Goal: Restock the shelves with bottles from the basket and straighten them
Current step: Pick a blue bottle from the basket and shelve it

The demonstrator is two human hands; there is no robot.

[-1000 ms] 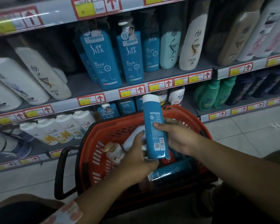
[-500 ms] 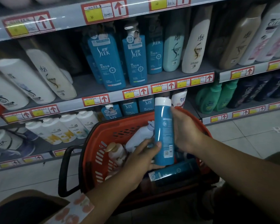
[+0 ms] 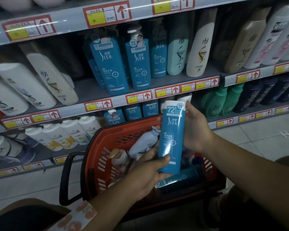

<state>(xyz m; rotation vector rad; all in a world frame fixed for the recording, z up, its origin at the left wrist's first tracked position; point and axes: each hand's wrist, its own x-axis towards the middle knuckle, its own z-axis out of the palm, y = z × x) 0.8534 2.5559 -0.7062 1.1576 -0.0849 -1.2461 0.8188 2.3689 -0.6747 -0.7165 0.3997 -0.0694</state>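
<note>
1. A blue bottle (image 3: 171,139) stands nearly upright in the air above the orange basket (image 3: 107,147), label facing the camera, white cap on top.
2. The left hand (image 3: 147,174) holds the bottle's lower end: its grip is pinched on the bottle, thumb across the front near the base, fingers behind.
3. The right hand (image 3: 196,129) wraps the bottle's upper right side; its grip is closed on the bottle, fingertips reaching the cap, palm against the side.
4. The basket sits on the tiled floor (image 3: 265,135) just in front of the shelves, with its black handle (image 3: 65,179) hanging down on the left.
5. Inside the basket lie a white bottle (image 3: 143,144), tilted with its cap up to the right, a cream pump bottle (image 3: 118,159) beside it, and a dark blue bottle (image 3: 178,178) lying on its side just below the held one.
6. On the middle shelf (image 3: 90,92), two tall blue bottles (image 3: 110,67) of the same brand stand upright in front, with a pale teal bottle (image 3: 177,55) and a cream one (image 3: 199,54) to their right.
7. The lower shelf holds smaller blue bottles (image 3: 133,112) right behind the basket, white bottles (image 3: 70,134) to the left and green ones (image 3: 223,100) to the right.
8. Red and yellow price tags (image 3: 137,97) run along the shelf edges.
</note>
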